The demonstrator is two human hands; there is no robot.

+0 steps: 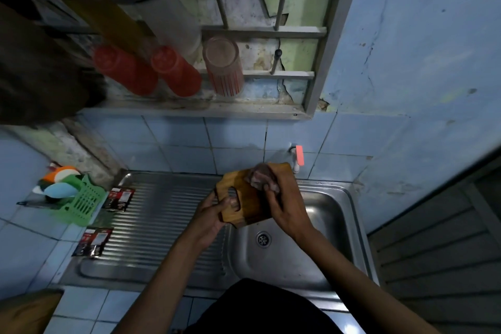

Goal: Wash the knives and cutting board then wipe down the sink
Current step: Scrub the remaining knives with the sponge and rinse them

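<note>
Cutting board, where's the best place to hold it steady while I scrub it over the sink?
Hold the cutting board by its handle end, from the left, thumb through the cutout hole. The left hand already grips there, leaving the face free for the right hand and its sponge.

No readable text anywhere. Print on two red-and-black sachets (118, 199) (93, 242) beside the sink's (349, 228) draining board too blurred to make out.

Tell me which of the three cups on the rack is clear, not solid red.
The rightmost cup, with red stripes; the two cups left of it are solid red.
</note>
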